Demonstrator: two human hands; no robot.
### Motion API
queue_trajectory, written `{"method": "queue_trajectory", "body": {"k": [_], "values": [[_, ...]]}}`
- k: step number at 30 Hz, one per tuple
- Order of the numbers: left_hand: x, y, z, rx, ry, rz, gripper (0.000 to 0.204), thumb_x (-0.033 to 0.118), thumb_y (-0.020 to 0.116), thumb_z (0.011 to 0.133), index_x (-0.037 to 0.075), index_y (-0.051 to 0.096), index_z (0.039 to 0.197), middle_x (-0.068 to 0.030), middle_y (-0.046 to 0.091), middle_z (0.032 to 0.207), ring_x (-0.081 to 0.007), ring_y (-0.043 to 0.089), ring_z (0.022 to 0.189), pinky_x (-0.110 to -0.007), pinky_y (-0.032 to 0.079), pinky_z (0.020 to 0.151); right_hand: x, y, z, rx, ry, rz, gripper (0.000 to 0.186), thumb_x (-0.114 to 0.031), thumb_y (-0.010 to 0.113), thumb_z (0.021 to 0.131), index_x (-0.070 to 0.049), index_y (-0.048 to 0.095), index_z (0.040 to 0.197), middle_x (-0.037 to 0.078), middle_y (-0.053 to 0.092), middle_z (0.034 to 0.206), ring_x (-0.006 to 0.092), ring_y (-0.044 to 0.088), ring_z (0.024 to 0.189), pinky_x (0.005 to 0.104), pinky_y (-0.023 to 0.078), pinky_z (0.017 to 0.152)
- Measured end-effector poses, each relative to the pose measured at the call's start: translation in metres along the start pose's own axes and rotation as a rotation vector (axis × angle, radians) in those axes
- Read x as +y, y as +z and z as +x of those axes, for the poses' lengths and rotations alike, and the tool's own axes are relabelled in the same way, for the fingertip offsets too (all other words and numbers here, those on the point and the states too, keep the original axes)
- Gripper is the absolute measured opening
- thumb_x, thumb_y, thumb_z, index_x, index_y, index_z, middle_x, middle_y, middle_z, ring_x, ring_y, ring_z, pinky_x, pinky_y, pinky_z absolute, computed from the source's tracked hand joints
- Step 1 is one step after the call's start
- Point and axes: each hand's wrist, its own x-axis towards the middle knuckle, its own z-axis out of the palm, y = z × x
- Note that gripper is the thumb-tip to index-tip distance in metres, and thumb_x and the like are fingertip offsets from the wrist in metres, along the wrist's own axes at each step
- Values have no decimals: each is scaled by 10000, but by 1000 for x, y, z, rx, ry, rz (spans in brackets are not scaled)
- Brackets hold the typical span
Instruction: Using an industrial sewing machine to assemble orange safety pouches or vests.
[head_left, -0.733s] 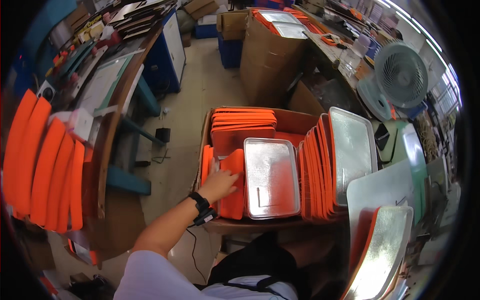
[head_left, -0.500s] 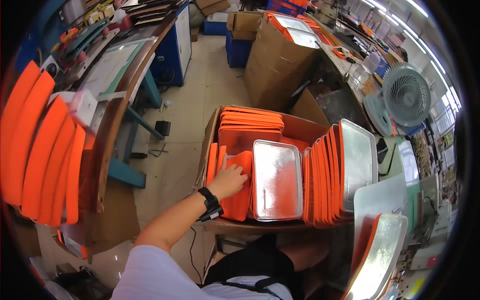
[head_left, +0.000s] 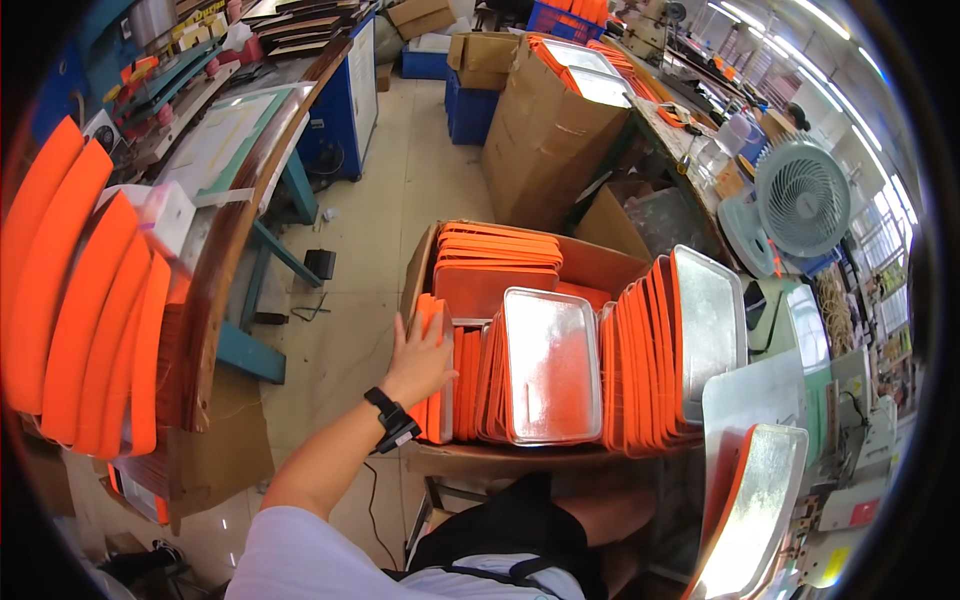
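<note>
My left hand (head_left: 418,362) rests with fingers spread on orange-edged panels (head_left: 432,410) standing at the left end of an open cardboard box (head_left: 520,458). The panels are flat, with rounded corners. Right of the hand, a row of narrow orange edges (head_left: 466,385) shows. Beside it stands a panel with a shiny silvery face (head_left: 552,365), and farther right a tight row of upright panels (head_left: 640,370) ends in another silvery face (head_left: 710,335). Behind, more orange panels (head_left: 498,245) are stacked. My right hand is out of the picture.
At the left, orange curved panels (head_left: 100,310) stand by a workbench (head_left: 235,230). A silvery panel with an orange edge (head_left: 755,515) leans at the lower right. A grey fan (head_left: 803,200) and a tall carton (head_left: 550,140) stand beyond the box.
My left hand has moved left, and the orange panel it touched now stands with those at the box's left end. A row of orange edges shows where that panel was.
</note>
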Motion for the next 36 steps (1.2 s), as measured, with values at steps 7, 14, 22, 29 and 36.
{"method": "queue_trajectory", "body": {"k": [7, 14, 22, 29, 36], "values": [[-9, 30, -29, 91, -119, -308, 755, 342, 698, 862, 10, 371, 1456, -316, 255, 1527, -478, 225, 1432, -616, 163, 1159, -7, -1, 3, 2, 13, 12, 212, 20, 742, 721, -36, 620, 885, 58, 537, 834, 172, 420, 615, 305, 362, 550], [49, 16, -60, 126, -133, 7, 590, 295, 726, 832, 41, 540, 1331, -385, 308, 1458, -511, 413, 1295, -562, 288, 1127, -5, 2, 2, 37, 7, 2, 231, 56, 733, 690, -42, 618, 865, 56, 541, 831, 174, 430, 619, 304, 364, 547], [6, -11, 20, -282, 117, -258, 261, 158, 637, 889, 69, 677, 1131, -243, 501, 1141, -380, 642, 906, -418, 531, 837, -4, 2, 2, 34, -13, 6, 242, 70, 719, 695, -39, 608, 881, 55, 549, 850, 173, 429, 631, 297, 366, 563], [6, -20, 57, -564, 158, -565, 372, 98, 580, 901, 78, 622, 1270, -224, 502, 1193, -310, 692, 730, -387, 566, 740, -8, 3, -1, 23, 49, 17, 272, 102, 703, 683, -36, 610, 899, 63, 554, 868, 174, 436, 644, 302, 371, 575], [32, -20, 73, -524, 139, -372, 252, 109, 563, 856, 4, 654, 1066, -234, 655, 990, -363, 691, 783, -430, 567, 690, -13, -2, 2, 10, 60, -2, 245, 99, 686, 698, -32, 621, 894, 65, 554, 859, 177, 443, 640, 311, 383, 580]]}}
